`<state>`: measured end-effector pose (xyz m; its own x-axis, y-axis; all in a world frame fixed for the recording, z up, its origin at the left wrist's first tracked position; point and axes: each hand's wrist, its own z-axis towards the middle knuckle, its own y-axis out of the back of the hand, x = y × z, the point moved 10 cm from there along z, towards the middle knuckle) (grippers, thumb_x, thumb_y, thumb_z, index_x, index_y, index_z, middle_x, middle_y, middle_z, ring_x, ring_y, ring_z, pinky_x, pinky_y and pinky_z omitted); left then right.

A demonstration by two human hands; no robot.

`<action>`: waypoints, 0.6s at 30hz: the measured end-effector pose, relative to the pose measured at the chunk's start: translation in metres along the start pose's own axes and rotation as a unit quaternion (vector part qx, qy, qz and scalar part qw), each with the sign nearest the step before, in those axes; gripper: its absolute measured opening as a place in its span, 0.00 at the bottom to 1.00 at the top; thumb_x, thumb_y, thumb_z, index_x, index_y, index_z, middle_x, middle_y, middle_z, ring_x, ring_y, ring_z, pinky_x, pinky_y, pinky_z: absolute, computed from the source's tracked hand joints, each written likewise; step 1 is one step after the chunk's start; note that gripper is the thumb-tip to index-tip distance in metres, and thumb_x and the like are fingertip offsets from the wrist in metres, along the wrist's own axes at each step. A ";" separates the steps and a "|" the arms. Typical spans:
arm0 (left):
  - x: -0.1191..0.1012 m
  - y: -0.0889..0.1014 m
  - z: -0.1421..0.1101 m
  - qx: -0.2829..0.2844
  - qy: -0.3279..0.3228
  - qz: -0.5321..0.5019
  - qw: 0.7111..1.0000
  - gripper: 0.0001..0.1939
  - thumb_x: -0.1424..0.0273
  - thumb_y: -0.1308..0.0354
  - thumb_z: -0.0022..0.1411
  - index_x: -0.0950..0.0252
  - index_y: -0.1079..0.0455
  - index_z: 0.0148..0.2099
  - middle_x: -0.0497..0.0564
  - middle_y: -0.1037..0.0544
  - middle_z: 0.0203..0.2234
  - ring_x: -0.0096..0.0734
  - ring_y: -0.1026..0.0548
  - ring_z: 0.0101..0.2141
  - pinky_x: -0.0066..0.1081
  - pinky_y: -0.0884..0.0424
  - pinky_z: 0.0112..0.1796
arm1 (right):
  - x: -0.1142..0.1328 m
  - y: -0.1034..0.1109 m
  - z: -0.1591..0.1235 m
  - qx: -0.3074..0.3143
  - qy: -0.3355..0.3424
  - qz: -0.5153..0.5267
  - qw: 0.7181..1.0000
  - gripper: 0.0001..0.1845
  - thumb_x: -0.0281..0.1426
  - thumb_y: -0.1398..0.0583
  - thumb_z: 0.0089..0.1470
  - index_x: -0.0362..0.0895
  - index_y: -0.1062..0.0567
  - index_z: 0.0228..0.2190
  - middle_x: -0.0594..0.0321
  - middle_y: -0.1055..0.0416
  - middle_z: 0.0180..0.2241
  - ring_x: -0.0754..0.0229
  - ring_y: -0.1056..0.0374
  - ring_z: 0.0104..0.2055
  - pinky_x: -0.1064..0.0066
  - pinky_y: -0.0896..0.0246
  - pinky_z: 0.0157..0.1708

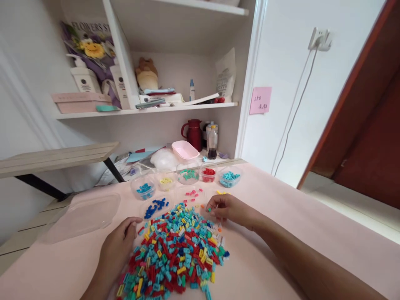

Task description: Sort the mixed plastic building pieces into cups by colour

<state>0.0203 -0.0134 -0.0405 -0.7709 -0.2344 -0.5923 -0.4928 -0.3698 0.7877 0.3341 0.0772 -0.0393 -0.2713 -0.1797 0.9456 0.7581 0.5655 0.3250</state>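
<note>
A big mixed pile of small plastic building bricks (178,250) lies on the pink tabletop, in light blue, red, yellow, green and dark blue. At its left edge rests my left hand (120,239), index finger stretched out, thumb a little apart, and no brick visible in it. Beyond the pile's right side, my right hand (225,208) pinches a small green brick (209,210) between thumb and fingertips. Some orange and white bricks lie loose beneath that hand. Closest to it are a few yellow bricks (222,192) and a shallow clear container with pink bricks (192,193).
Clear tubs behind hold blue bricks (144,189), pale yellow bricks (165,181), green bricks (188,174), red bricks (208,173) and turquoise bricks (229,177). Dark blue bricks (156,206) lie in front. A clear lid (89,212) is left; a pink basin (185,150) stands behind.
</note>
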 end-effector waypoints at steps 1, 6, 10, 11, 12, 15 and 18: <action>0.000 0.001 -0.001 -0.003 -0.001 -0.006 1.000 0.18 0.60 0.56 0.59 0.56 0.27 0.41 0.45 0.21 0.29 0.34 0.24 0.32 0.27 0.33 0.31 | -0.004 -0.005 0.003 0.018 -0.014 0.023 0.999 0.07 0.31 0.39 0.45 0.43 0.28 0.29 0.69 0.33 0.21 0.66 0.34 0.22 0.76 0.43 0.22; -0.003 0.005 -0.002 -0.019 -0.008 -0.025 0.999 0.17 0.63 0.55 0.59 0.55 0.26 0.39 0.44 0.21 0.27 0.34 0.24 0.31 0.26 0.34 0.31 | 0.014 0.018 0.040 -0.072 -0.010 0.048 0.996 0.10 0.31 0.37 0.41 0.42 0.27 0.30 0.67 0.29 0.23 0.68 0.35 0.19 0.78 0.44 0.17; -0.001 0.005 -0.001 -0.023 -0.010 -0.033 0.999 0.17 0.63 0.56 0.60 0.56 0.26 0.40 0.45 0.22 0.24 0.34 0.24 0.30 0.26 0.34 0.30 | 0.052 0.056 0.081 -0.190 0.034 0.043 0.980 0.09 0.30 0.39 0.46 0.43 0.29 0.33 0.67 0.31 0.23 0.69 0.35 0.19 0.79 0.45 0.17; -0.001 0.005 -0.001 -0.023 -0.011 -0.035 0.999 0.17 0.63 0.57 0.60 0.57 0.26 0.40 0.45 0.22 0.23 0.34 0.24 0.30 0.26 0.33 0.31 | 0.059 0.064 0.090 -0.216 0.043 0.041 0.975 0.11 0.29 0.39 0.46 0.44 0.29 0.36 0.67 0.31 0.25 0.70 0.35 0.20 0.79 0.45 0.18; -0.001 0.005 -0.002 -0.024 -0.012 -0.038 0.999 0.18 0.63 0.57 0.60 0.57 0.26 0.40 0.45 0.23 0.23 0.33 0.24 0.30 0.26 0.33 0.31 | 0.063 0.069 0.097 -0.231 0.049 0.041 0.971 0.14 0.28 0.39 0.46 0.44 0.29 0.39 0.66 0.30 0.27 0.70 0.34 0.21 0.79 0.44 0.19; 0.000 0.006 -0.002 -0.029 -0.014 -0.046 0.998 0.18 0.63 0.58 0.61 0.58 0.27 0.41 0.45 0.23 0.22 0.34 0.23 0.30 0.27 0.32 0.31 | 0.067 0.073 0.106 -0.238 0.057 0.041 0.969 0.17 0.28 0.39 0.47 0.44 0.29 0.42 0.62 0.29 0.32 0.68 0.31 0.24 0.79 0.42 0.20; -0.001 0.006 -0.003 -0.030 -0.016 -0.054 0.998 0.18 0.63 0.58 0.61 0.58 0.27 0.41 0.45 0.24 0.21 0.34 0.23 0.31 0.27 0.32 0.32 | 0.060 0.066 0.095 -0.213 0.057 0.046 0.974 0.13 0.32 0.40 0.49 0.41 0.27 0.38 0.60 0.29 0.31 0.66 0.31 0.25 0.77 0.41 0.21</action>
<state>0.0192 -0.0179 -0.0357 -0.7283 -0.1617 -0.6659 -0.5487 -0.4444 0.7081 0.3112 0.1801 0.0367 -0.1409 -0.2464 0.9589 0.9601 0.2024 0.1931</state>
